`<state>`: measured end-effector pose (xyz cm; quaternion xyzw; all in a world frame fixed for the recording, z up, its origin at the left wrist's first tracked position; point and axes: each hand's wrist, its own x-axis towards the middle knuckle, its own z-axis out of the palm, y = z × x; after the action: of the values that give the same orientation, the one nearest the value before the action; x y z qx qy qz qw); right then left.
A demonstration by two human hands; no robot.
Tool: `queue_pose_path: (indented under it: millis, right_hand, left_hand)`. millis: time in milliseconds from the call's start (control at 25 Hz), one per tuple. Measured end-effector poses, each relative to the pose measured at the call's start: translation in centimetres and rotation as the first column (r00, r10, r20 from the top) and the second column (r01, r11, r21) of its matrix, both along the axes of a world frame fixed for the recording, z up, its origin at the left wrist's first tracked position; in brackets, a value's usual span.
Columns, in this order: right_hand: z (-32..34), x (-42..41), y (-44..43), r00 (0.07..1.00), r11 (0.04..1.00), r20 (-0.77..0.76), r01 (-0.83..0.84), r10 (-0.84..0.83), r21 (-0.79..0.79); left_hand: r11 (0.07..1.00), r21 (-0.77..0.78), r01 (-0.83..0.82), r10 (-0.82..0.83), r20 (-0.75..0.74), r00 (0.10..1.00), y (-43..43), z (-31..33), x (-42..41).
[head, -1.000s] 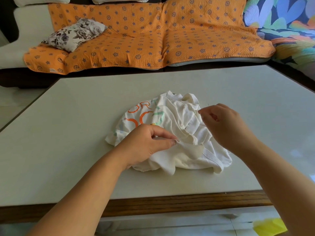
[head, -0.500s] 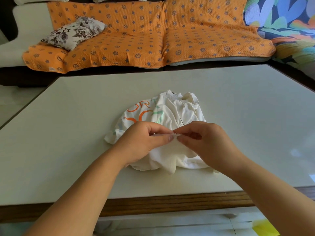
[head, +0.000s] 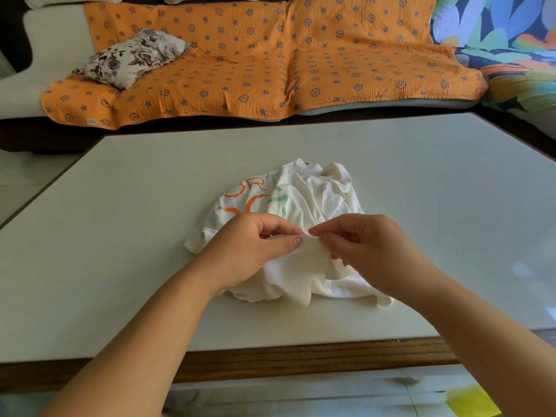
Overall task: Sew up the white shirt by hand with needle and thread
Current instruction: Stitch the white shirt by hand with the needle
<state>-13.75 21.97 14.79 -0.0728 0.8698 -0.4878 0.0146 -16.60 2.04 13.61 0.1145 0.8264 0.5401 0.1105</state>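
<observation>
Pinching a shirt (head: 301, 200) fold raised off the surface (head: 120, 236), the left hand (head: 249, 248) nearly meets the right hand (head: 370, 248), whose fingers nip the same edge; the needle is too small to see. Best hold the fold taut and stitch small, just beside the left fingers.

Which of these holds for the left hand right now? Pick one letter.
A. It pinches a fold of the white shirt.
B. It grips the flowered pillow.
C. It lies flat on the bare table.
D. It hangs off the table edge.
A: the left hand pinches a raised fold of the white shirt between thumb and forefinger, close beside the right hand, with the shirt bunched on the table.
</observation>
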Motion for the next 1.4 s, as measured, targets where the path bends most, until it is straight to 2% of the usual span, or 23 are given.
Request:
queue_pose_path:
  millis: [200,360,560,1200,1400]
  right_hand:
    - [0.7,0.5,0.2,0.989,0.992,-0.126,0.061,-0.075,-0.114]
    - [1.3,0.8,0.1,0.997,0.97,-0.003,0.072,-0.074,-0.231]
    - [1.0,1.0,0.0,0.988,0.985,0.142,0.082,-0.061,-0.15]
    - [1.2,1.0,0.4,0.987,0.996,0.163,0.033,-0.019,-0.084]
    - [1.1,0.9,0.6,0.983,0.993,0.183,0.012,0.01,-0.118]
  left_hand:
    - [1.0,-0.03,0.008,-0.009,-0.041,0.999,0.2,0.4,0.3]
    - [0.999,-0.053,0.008,-0.012,-0.065,0.998,0.4,0.6,0.6]
    - [0.998,-0.059,0.006,-0.012,-0.095,0.995,0.3,0.4,0.3]
    - [0.998,-0.062,0.002,-0.008,-0.099,0.995,0.3,0.4,0.4]
    - [0.999,-0.049,0.014,-0.018,-0.093,0.996,0.4,0.4,0.3]
